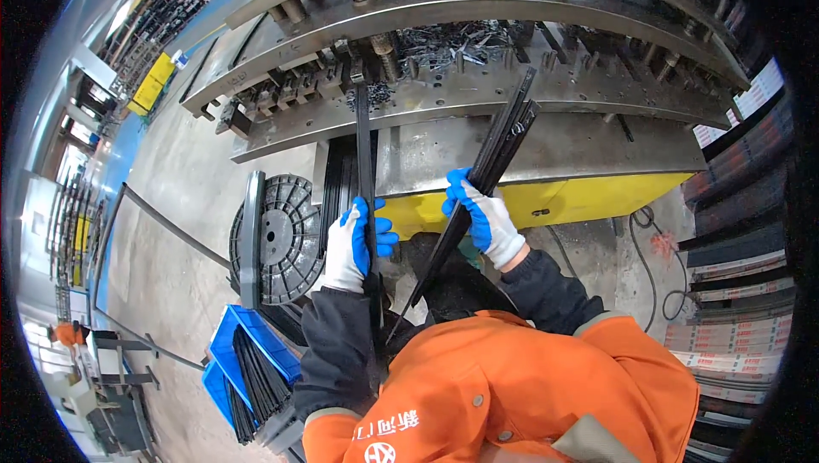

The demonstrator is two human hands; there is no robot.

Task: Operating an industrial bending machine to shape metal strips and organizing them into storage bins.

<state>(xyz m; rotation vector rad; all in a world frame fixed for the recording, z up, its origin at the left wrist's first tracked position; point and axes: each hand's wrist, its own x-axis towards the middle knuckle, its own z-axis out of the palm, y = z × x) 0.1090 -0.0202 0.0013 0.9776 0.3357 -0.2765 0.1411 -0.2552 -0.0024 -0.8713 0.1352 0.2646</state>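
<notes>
My left hand (351, 250), in a white glove with blue palm and fingers, is closed round a long black profile strip (365, 143). The strip's far end reaches the tooling of a steel press die (520, 87). A bundle of several similar black strips (503, 140) is gripped in my gloved right hand (486, 220). That bundle slants from my lap up to the right, its upper ends over the lower die plate. Metal scraps (452, 43) lie heaped between the die plates. Behind the left-hand strip, more dark strips (339, 177) are partly hidden.
The press has a yellow front (589, 198). On the left stand a black spoked reel (281, 241) and blue bins (229, 335) with black strips. Stacked dark profiles (738, 292) line the right side, near a cable (653, 292) on the floor. Another person (66, 333) is far left.
</notes>
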